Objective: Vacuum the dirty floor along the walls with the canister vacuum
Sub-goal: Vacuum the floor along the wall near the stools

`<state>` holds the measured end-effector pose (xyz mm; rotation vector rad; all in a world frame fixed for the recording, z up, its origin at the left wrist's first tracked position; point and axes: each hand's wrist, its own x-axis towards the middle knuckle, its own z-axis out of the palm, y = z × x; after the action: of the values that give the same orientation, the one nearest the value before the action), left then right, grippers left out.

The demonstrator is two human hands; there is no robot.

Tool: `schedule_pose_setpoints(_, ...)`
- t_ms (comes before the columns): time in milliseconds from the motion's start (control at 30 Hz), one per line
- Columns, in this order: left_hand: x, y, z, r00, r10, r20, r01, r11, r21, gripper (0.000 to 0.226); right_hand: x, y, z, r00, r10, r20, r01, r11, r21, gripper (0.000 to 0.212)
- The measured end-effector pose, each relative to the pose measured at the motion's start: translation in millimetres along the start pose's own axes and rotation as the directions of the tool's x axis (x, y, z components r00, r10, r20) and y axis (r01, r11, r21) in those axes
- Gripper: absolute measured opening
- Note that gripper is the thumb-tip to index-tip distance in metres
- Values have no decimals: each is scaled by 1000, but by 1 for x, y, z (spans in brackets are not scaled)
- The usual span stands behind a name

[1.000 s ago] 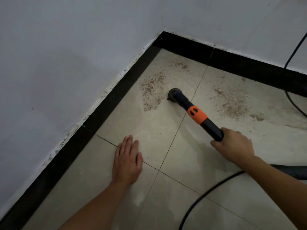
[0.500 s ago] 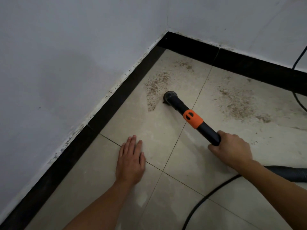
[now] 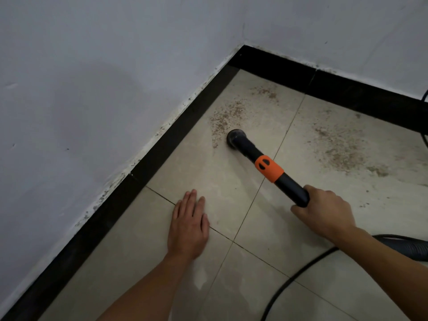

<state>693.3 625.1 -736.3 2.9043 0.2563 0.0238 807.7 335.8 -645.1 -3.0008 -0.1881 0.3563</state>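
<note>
**Vacuum wand at a dirty floor corner**

At left, a white wall (image 3: 92,89) is bordered by a black skirting (image 3: 139,181). The left hand (image 3: 188,228) is laid flat on the tiled floor (image 3: 208,172), with its fingers straight and close together and nothing held. Near the corner, a grit patch (image 3: 225,119) is seen, and the round nozzle (image 3: 236,138) is set on the tile at the patch's near edge. The wand (image 3: 291,184), banded by an orange collar (image 3: 268,169), is gripped at its rear by the right hand (image 3: 326,214), whose fingers are curled round it. Further right lie a second grit patch (image 3: 340,149), a ribbed hose (image 3: 407,247) and a black cable (image 3: 289,281).
</note>
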Motion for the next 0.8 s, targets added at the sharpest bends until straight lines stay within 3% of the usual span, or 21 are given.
schedule_pose_setpoints(133,0,-1,1,1000,-10,8,10,1000,2,55,-25,5,13,992,-119,45,123,987,-103,26)
schedule_pose_setpoints(367,-1,0,1,1000,-8,17,8,1000,6,54,16,-14,2,999,-30,-26,30,1000,-7,23)
schedule_pose_setpoints(533,-1,0,1,1000,-9,8,9,1000,5,53,-4,-11,14,992,-126,26,128,987,-101,23)
schedule_pose_setpoints(800,-1,2,0,1000,-3,11,3,1000,4,52,36,-40,-6,996,-86,35,82,991,105,22)
